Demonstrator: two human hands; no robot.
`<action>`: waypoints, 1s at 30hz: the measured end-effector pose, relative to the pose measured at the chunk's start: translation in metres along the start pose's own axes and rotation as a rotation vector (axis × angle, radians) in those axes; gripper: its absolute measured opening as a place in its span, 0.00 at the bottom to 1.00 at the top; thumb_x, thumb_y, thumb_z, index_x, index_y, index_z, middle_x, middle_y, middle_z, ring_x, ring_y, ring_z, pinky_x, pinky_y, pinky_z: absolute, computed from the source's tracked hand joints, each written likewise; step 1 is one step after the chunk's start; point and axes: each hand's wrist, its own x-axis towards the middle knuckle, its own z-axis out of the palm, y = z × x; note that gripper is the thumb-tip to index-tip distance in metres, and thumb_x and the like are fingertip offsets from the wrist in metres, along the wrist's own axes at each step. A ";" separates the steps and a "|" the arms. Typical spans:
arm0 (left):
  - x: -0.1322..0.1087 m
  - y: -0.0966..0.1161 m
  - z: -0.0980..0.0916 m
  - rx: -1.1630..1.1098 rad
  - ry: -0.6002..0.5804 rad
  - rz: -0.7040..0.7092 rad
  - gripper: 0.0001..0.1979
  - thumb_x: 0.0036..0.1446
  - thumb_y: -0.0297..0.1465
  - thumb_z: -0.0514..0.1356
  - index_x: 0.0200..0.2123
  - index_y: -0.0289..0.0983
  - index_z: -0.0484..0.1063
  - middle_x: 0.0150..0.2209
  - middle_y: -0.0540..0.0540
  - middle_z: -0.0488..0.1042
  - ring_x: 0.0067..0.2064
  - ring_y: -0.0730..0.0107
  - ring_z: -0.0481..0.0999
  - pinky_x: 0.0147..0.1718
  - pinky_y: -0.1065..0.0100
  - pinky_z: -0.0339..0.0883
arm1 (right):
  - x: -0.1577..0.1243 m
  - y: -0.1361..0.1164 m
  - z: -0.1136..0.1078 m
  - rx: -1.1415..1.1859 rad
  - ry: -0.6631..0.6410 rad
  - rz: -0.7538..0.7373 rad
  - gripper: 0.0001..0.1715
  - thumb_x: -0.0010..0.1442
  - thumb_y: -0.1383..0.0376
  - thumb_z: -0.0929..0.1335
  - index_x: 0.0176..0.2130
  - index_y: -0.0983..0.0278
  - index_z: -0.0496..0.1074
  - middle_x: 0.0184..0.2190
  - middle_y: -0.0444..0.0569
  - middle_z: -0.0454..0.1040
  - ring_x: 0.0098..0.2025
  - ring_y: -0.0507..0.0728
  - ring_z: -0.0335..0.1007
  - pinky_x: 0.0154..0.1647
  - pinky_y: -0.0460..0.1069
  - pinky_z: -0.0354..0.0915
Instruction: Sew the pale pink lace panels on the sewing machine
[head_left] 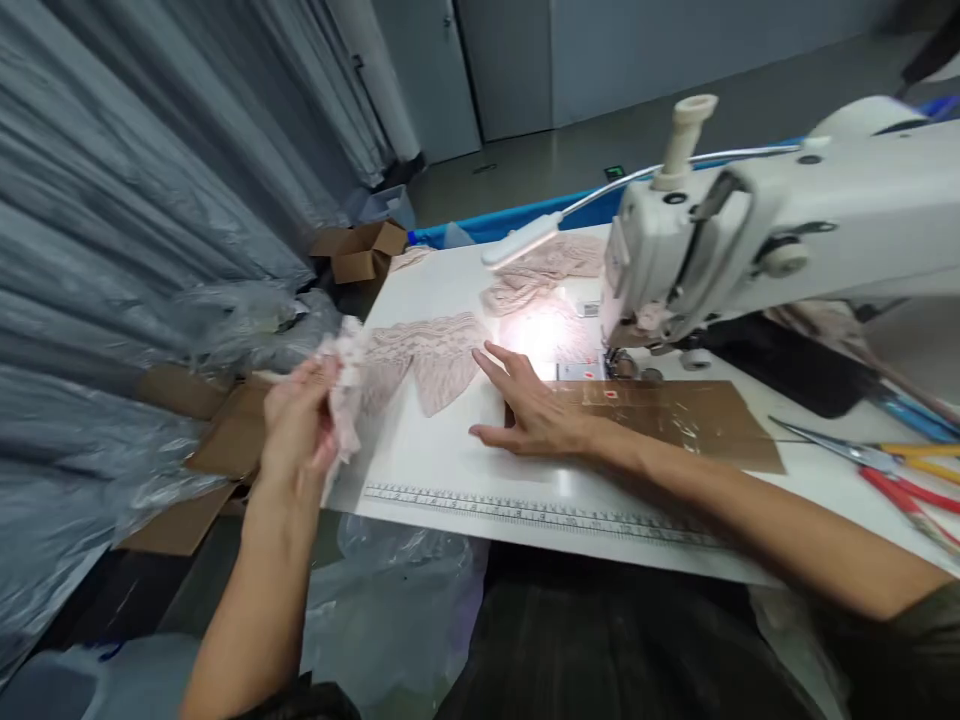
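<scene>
Around the sewing machine point(750, 220) on the white table point(412, 460): a lamp point(525, 240) reaches past its head, a brown sheet point(690, 415) lies before its needle—partly covered by the right hand point(536, 405)—and scissors point(874, 457) rest nearer its base. Pink lace point(442, 350) lies out beyond the needle end; the left hand's point(300, 400) fingers pinch its bunched outer end. The right fingers are spread beside the end nearest the machine—contact, from here, cannot be told. A ruler strip point(525, 505) before the machine bears graduations, numerals too small to read.
</scene>
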 end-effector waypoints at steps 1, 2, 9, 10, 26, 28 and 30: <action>-0.020 -0.004 0.020 0.021 -0.162 -0.062 0.20 0.41 0.28 0.76 0.37 0.35 0.73 0.30 0.50 0.79 0.29 0.73 0.76 0.30 0.74 0.73 | -0.009 -0.004 -0.009 0.071 0.001 -0.001 0.64 0.56 0.46 0.73 0.74 0.67 0.41 0.73 0.68 0.42 0.75 0.70 0.35 0.70 0.70 0.50; -0.039 -0.007 0.037 0.047 -0.306 -0.137 0.26 0.37 0.28 0.78 0.40 0.34 0.74 0.31 0.49 0.80 0.29 0.72 0.77 0.30 0.74 0.74 | -0.019 -0.007 -0.019 0.137 -0.004 0.000 0.66 0.53 0.42 0.73 0.74 0.65 0.42 0.73 0.66 0.44 0.74 0.70 0.38 0.69 0.70 0.52; -0.107 -0.014 0.084 0.102 -0.978 -0.296 0.19 0.49 0.32 0.75 0.43 0.35 0.77 0.31 0.49 0.76 0.30 0.77 0.73 0.28 0.78 0.68 | -0.098 -0.031 -0.070 0.594 -0.429 0.248 0.25 0.62 0.48 0.70 0.29 0.66 0.68 0.24 0.41 0.64 0.25 0.47 0.57 0.25 0.44 0.57; -0.108 -0.015 0.084 0.137 -1.031 -0.278 0.15 0.51 0.33 0.74 0.40 0.35 0.78 0.31 0.49 0.76 0.30 0.76 0.73 0.29 0.77 0.68 | -0.108 -0.032 -0.074 0.663 -0.473 0.278 0.24 0.62 0.50 0.70 0.28 0.66 0.67 0.23 0.40 0.62 0.25 0.46 0.55 0.24 0.43 0.55; -0.083 -0.053 0.073 0.929 -0.864 0.393 0.29 0.62 0.34 0.61 0.65 0.38 0.59 0.47 0.41 0.73 0.43 0.64 0.76 0.37 0.66 0.74 | -0.117 0.042 -0.126 0.249 -0.169 0.644 0.25 0.56 0.44 0.71 0.38 0.63 0.78 0.24 0.42 0.68 0.25 0.49 0.58 0.24 0.46 0.55; -0.077 -0.056 0.081 1.028 -0.901 0.642 0.24 0.65 0.31 0.58 0.63 0.37 0.63 0.50 0.38 0.71 0.46 0.62 0.75 0.39 0.62 0.75 | -0.113 0.049 -0.129 0.109 -0.085 0.645 0.23 0.56 0.46 0.71 0.36 0.63 0.79 0.24 0.44 0.69 0.26 0.50 0.60 0.25 0.47 0.54; -0.070 -0.059 0.092 1.033 -0.963 0.817 0.17 0.68 0.29 0.55 0.58 0.36 0.70 0.51 0.37 0.71 0.47 0.61 0.75 0.39 0.62 0.74 | -0.112 0.052 -0.128 0.073 -0.059 0.644 0.23 0.56 0.46 0.70 0.35 0.62 0.79 0.24 0.43 0.70 0.25 0.50 0.60 0.25 0.47 0.54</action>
